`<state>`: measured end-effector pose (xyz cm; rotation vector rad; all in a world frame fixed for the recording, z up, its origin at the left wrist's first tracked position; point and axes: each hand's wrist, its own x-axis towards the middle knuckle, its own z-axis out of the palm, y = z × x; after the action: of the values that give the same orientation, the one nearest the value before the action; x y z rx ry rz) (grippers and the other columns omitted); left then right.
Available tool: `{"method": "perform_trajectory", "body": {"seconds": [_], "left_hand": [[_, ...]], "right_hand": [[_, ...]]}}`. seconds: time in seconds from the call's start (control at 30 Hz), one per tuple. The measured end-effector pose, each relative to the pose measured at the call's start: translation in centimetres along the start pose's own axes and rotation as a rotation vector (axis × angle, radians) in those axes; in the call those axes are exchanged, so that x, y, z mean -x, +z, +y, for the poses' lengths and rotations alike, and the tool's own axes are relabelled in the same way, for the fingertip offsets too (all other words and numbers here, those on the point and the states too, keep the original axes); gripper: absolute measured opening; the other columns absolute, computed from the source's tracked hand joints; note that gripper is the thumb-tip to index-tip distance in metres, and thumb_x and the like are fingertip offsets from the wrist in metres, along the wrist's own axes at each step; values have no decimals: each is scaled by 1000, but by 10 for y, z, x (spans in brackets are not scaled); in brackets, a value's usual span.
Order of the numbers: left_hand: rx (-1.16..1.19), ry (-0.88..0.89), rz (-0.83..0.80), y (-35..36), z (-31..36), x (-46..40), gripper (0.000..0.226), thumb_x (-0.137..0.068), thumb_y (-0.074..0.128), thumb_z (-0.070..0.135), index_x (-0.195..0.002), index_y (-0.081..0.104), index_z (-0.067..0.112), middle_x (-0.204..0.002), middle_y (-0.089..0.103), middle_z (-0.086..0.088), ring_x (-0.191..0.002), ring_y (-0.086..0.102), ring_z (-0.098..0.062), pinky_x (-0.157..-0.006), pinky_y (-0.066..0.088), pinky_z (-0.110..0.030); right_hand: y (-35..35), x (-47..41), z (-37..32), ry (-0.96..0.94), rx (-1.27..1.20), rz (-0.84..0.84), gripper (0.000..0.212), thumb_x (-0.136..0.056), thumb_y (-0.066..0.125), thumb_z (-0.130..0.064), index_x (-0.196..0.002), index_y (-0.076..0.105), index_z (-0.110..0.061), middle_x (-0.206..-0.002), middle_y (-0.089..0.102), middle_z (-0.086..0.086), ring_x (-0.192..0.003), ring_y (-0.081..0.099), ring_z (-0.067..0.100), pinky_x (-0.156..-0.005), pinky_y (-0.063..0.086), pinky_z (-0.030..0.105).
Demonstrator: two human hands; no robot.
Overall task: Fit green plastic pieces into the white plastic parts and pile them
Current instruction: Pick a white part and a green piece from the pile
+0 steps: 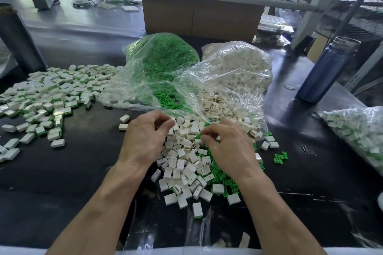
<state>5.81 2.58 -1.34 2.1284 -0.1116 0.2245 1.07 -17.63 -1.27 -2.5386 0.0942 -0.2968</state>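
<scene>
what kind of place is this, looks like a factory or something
Most likely a small factory assembly bench: bulk clear bags of green pieces and white parts, a big pile of finished parts on the dark worktable, and cardboard cartons behind.

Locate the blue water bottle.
Head view, far right of the table: the blue water bottle stands upright just right of the bag of white parts, behind the bag of finished pieces.

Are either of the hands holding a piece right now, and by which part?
It cannot be told. Both the left hand and the right hand have fingers curled over the heap of white plastic parts, and the fingertips hide whatever they may pinch.
</scene>
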Motion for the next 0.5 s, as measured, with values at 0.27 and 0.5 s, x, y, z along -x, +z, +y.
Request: {"method": "perform_trajectory", "body": {"seconds": [0.27, 0.5], "left_hand": [[310, 43, -79, 9, 6, 5, 8, -94, 75, 28, -102, 76, 28, -91, 77, 13, -86, 72, -4, -75, 58, -17], [624, -30, -138, 10, 11, 3, 13, -97, 71, 17, -109, 75, 15, -99, 80, -4, -78, 71, -17, -61, 56, -24]], "right_hand": [[8, -2, -10, -43, 32, -3, 14, -96, 72, -47, -103, 70, -35, -103, 57, -15, -102, 51, 10, -98, 47, 37], [5, 2, -12, -41, -337, 96, 9, -98, 73, -19, -96, 65, -23, -88, 67, -7, -80, 69, 9, -77, 63, 33]]}}
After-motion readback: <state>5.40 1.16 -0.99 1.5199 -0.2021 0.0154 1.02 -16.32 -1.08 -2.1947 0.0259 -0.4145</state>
